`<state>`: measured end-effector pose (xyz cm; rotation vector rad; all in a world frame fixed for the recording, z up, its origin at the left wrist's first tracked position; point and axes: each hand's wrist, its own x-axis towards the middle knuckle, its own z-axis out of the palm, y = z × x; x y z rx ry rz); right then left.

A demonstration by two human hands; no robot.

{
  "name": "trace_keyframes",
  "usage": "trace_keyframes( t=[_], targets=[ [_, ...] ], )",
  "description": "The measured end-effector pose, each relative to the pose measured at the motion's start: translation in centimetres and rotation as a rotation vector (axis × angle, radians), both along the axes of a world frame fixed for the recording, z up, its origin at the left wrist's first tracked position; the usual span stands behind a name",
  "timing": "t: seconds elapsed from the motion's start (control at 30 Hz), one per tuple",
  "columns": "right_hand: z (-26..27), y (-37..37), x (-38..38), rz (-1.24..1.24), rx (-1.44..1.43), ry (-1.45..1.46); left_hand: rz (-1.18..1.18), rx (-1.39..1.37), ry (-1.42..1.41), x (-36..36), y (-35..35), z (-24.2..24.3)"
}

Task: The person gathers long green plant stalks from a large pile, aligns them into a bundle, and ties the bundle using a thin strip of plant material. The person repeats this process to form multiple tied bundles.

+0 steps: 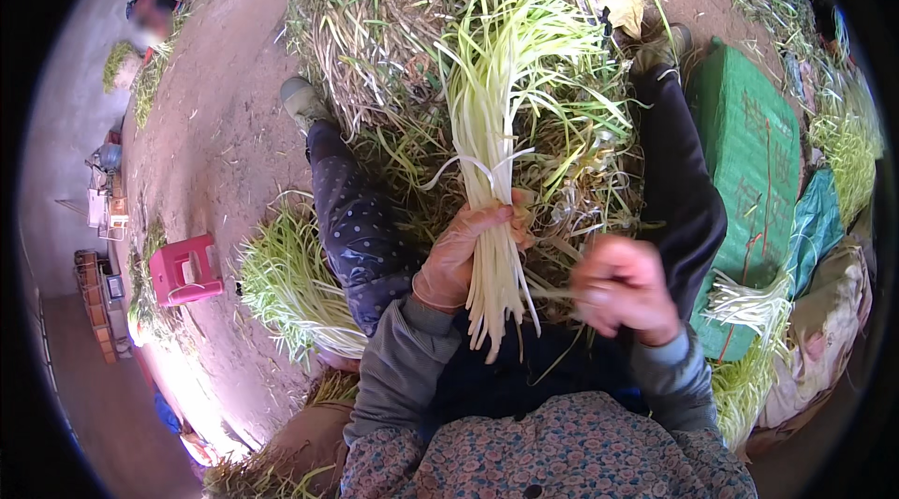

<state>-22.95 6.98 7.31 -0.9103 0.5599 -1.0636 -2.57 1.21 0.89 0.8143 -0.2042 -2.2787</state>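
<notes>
My left hand [456, 253], which seems to wear a thin translucent glove, is wrapped around a bundle of white-stemmed garlic greens [484, 127]. The pale stem ends hang towards my lap, while the green leaves fan out over the heap beyond. To the right of the bundle is my right hand [621, 285], motion-blurred with its fingers curled. A pale strand runs from near the stems to its fingertips; the blur hides whether they pinch it. Between my legs lies a large heap of dry and green leaf waste [393, 42].
More greens [295, 281] lie beside my left leg, near a pink plastic stool [186, 271]. On my right is a green woven-plastic-covered block [744, 169] with printed writing, and stems [748, 302] rest at its near end. A person [154, 11] is at the far left.
</notes>
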Motion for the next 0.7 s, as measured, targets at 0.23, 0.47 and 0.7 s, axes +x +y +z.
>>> trace_keyframes(
  t=[0.23, 0.47, 0.7],
  targets=[
    [-1.6, -5.1, -4.0, -0.457, 0.092, -0.727, 0.006, -0.029, -0.041, -0.5, 0.1, 0.7],
    [-3.7, -5.9, 1.0, -0.142, 0.115, 0.567, 0.017, -0.070, -0.183, -0.1, 0.2, 0.1],
    [-3.1, -1.4, 1.7, 0.422, 0.011, 0.554, 0.032, -0.099, -0.105, -0.2, -1.6, 0.0]
  ],
)
